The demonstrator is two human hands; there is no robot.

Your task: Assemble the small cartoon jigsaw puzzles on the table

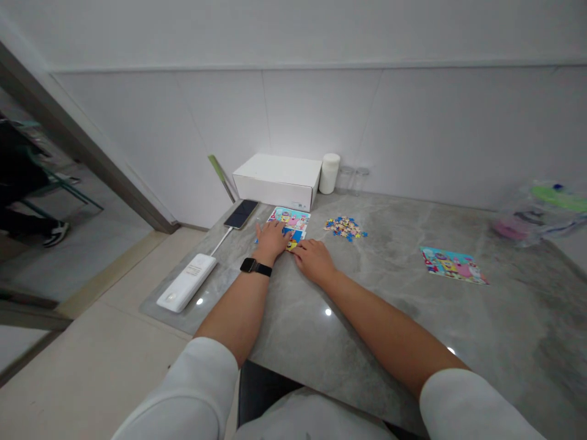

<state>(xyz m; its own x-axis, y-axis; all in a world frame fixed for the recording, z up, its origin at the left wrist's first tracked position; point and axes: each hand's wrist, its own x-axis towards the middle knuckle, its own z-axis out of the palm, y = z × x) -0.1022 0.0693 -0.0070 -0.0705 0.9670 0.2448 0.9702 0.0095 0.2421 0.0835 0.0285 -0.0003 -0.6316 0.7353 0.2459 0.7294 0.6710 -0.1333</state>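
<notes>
My left hand (273, 238) lies with fingers spread over a small jigsaw puzzle (296, 235) in blue and yellow, covering its left part. Right against the puzzle's lower edge is my right hand (315, 260), its fingers bent and close together; whether a piece is between them is hidden. Directly behind the puzzle lies a colorful cartoon picture card (290, 217), partly under the left fingertips. A heap of loose jigsaw pieces (345, 228) rests to the right of the hands. A black smartwatch (250, 265) is on my left wrist.
A white box (277, 180), a white bottle (329, 173) and two clear glasses (353, 179) stand by the wall. To the left are a phone (241, 214) and a cabled white power bank (187, 283). Rightward lie a cartoon picture (454, 266) and a plastic bag (527, 217).
</notes>
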